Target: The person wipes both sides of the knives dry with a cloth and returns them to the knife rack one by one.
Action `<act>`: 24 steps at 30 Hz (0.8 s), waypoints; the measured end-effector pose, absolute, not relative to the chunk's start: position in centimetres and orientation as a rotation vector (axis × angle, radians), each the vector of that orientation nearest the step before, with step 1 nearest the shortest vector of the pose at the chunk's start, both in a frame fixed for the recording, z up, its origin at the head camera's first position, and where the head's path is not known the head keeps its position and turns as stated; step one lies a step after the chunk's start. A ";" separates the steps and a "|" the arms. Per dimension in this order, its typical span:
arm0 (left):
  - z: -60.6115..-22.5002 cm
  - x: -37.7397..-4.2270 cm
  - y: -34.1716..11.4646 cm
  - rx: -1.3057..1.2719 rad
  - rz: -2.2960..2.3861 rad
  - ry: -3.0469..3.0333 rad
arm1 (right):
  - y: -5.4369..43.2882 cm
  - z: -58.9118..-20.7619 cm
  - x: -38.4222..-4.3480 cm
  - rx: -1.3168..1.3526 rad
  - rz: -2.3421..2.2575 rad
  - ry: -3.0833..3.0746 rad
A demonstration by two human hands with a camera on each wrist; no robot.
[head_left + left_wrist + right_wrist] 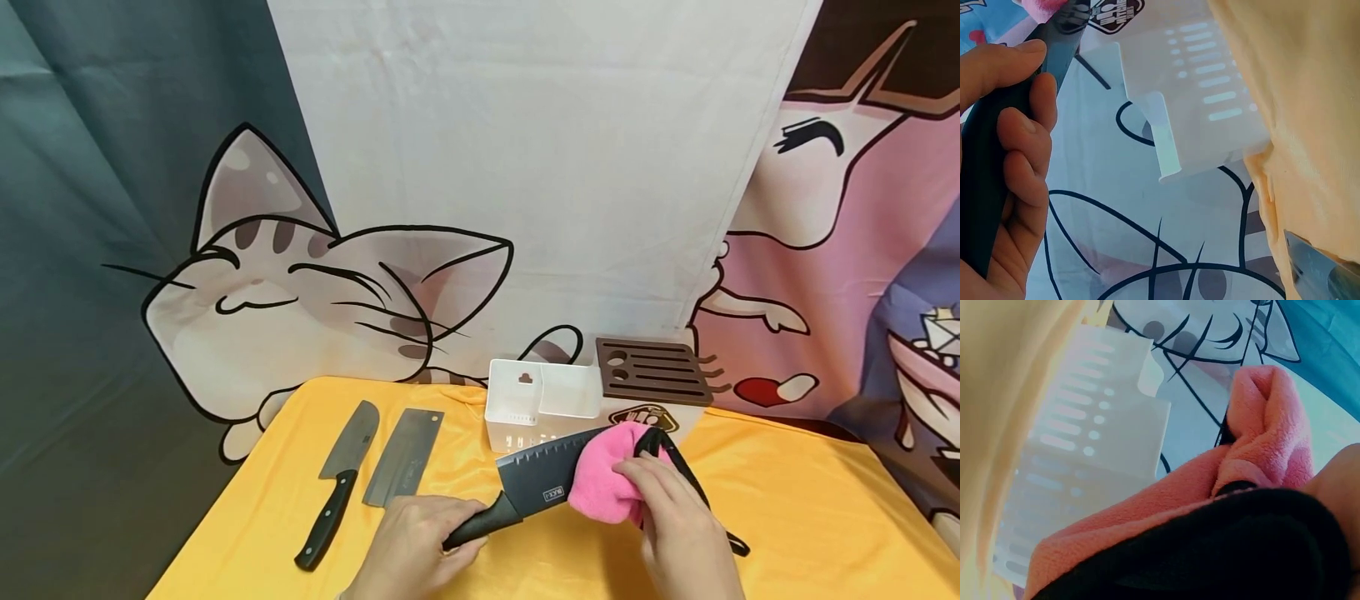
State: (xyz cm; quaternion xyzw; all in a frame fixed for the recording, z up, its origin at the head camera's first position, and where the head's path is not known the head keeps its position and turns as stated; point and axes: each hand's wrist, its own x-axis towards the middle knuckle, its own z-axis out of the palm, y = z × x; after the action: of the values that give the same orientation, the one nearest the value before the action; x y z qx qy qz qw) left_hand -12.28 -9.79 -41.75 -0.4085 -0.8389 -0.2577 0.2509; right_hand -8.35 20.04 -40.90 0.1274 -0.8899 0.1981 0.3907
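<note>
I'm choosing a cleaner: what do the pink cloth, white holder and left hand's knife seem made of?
Pink cloth: probably microfiber or fleece, given its fuzzy pile. White holder: smooth, likely moulded plastic, thin-walled and neatly slotted. Knife: blade likely coated metal, evenly dark; matte-black handle, perhaps plastic.

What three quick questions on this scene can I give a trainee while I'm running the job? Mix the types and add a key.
1. Which hand holds the pink cloth?
2. True or false: the left hand grips the handle of a dark-bladed knife.
3. Fill in: in the head view, just left of the silver cleaver lies another knife with a ___ handle.

Key:
1. The right hand.
2. True.
3. Black.
</note>
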 end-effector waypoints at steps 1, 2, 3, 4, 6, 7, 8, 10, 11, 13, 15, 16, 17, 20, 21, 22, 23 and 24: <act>-41.8 -12.3 -9.8 -1.105 -0.704 -2.282 | 20.0 -40.9 -8.3 0.340 0.498 -2.264; -41.8 -12.3 -9.9 -1.099 -0.706 -2.283 | 19.9 -40.9 -8.3 0.360 0.495 -2.267; -41.8 -12.3 -9.9 -1.093 -0.710 -2.285 | 19.8 -40.9 -8.2 0.375 0.488 -2.275; -41.8 -12.4 -10.0 -1.088 -0.714 -2.289 | 19.7 -40.9 -8.2 0.386 0.482 -2.286; -41.8 -12.4 -10.0 -1.082 -0.727 -2.294 | 19.4 -40.9 -8.0 0.392 0.456 -2.314; -41.8 -12.4 -10.0 -1.080 -0.730 -2.294 | 19.3 -40.9 -8.0 0.395 0.438 -2.327; -41.8 -12.4 -10.0 -1.080 -0.732 -2.293 | 19.2 -40.9 -7.9 0.398 0.417 -2.339; -41.8 -12.4 -10.0 -1.075 -0.730 -2.289 | 19.0 -41.0 -7.8 0.418 0.392 -2.344; -41.8 -12.4 -9.9 -1.071 -0.725 -2.288 | 18.9 -41.1 -7.8 0.446 0.390 -2.331; -41.8 -12.3 -9.8 -1.056 -0.712 -2.288 | 18.6 -41.3 -7.8 0.514 0.396 -2.294; -41.8 -12.3 -9.7 -1.036 -0.699 -2.296 | 18.2 -41.4 -7.9 0.588 0.417 -2.253; -41.9 -12.2 -9.6 -1.025 -0.689 -2.303 | 18.0 -41.5 -7.8 0.618 0.416 -2.243; -41.9 -12.2 -9.5 -1.016 -0.681 -2.312 | 17.7 -41.5 -7.8 0.647 0.423 -2.237; -41.9 -12.1 -9.4 -0.998 -0.666 -2.348 | 17.1 -41.5 -7.4 0.671 0.413 -2.291; -41.9 -12.1 -9.3 -0.994 -0.660 -2.355 | 17.0 -41.4 -7.3 0.667 0.407 -2.317; -41.9 -12.1 -9.3 -0.991 -0.655 -2.361 | 16.9 -41.4 -7.1 0.662 0.400 -2.335; -42.0 -12.1 -9.3 -0.991 -0.657 -2.365 | 16.7 -41.3 -7.0 0.652 0.399 -2.349; -42.0 -12.2 -9.2 -0.991 -0.652 -2.361 | 16.6 -41.2 -6.8 0.642 0.399 -2.356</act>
State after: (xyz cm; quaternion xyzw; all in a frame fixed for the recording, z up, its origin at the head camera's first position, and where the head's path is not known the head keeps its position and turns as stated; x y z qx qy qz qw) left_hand -12.17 -9.22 -42.02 -0.3634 -0.8659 -0.2391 0.2469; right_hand -6.83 16.64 -41.22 0.2450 -0.8997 0.1522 0.3277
